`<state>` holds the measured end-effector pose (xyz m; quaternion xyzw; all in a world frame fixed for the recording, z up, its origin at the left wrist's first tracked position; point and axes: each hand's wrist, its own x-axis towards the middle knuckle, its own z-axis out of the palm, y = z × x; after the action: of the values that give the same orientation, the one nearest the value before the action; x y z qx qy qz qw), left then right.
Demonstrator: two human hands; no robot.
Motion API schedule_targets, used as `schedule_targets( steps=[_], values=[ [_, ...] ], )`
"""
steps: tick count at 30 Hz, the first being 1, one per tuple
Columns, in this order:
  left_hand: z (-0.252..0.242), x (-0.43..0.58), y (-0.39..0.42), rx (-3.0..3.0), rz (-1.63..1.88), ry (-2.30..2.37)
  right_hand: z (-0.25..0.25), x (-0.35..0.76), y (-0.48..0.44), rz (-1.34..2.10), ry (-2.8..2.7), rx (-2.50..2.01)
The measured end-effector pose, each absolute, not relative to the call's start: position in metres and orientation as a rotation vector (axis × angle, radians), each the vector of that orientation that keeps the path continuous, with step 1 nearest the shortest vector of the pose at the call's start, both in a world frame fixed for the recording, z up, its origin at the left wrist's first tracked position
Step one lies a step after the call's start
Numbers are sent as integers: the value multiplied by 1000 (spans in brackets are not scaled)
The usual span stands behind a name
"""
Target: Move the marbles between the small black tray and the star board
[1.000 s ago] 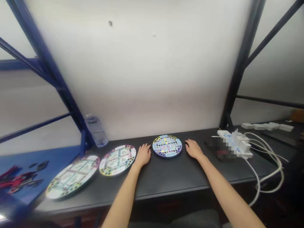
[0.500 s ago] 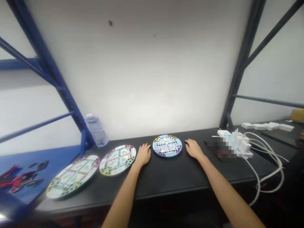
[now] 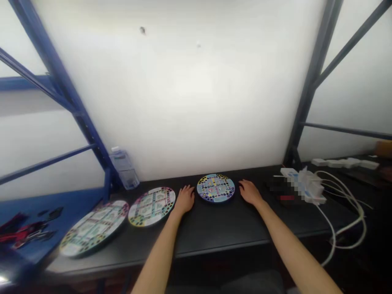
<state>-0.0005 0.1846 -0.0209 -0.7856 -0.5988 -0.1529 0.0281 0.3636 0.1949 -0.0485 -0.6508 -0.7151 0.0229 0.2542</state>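
Your left hand (image 3: 185, 200) and right hand (image 3: 249, 192) lie flat and open on the black table (image 3: 220, 232), fingers loosely together, gripping nothing. They sit just either side of the small round game board (image 3: 215, 188). Left of your left hand are a mid-size board (image 3: 151, 206) and a larger board (image 3: 93, 228). A water bottle (image 3: 124, 169) stands behind them.

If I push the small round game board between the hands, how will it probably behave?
The round game board looks stiff and flat, so it will probably slide as one piece on the dark tabletop. Lying flat, it seems unlikely to roll.
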Motion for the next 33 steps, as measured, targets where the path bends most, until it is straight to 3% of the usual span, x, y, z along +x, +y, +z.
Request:
schedule_targets(
  steps=[33],
  values=[
    [-22, -1, 185, -2435, -482, -1852, -42, 362, 189, 51, -1960, -1769]
  ],
)
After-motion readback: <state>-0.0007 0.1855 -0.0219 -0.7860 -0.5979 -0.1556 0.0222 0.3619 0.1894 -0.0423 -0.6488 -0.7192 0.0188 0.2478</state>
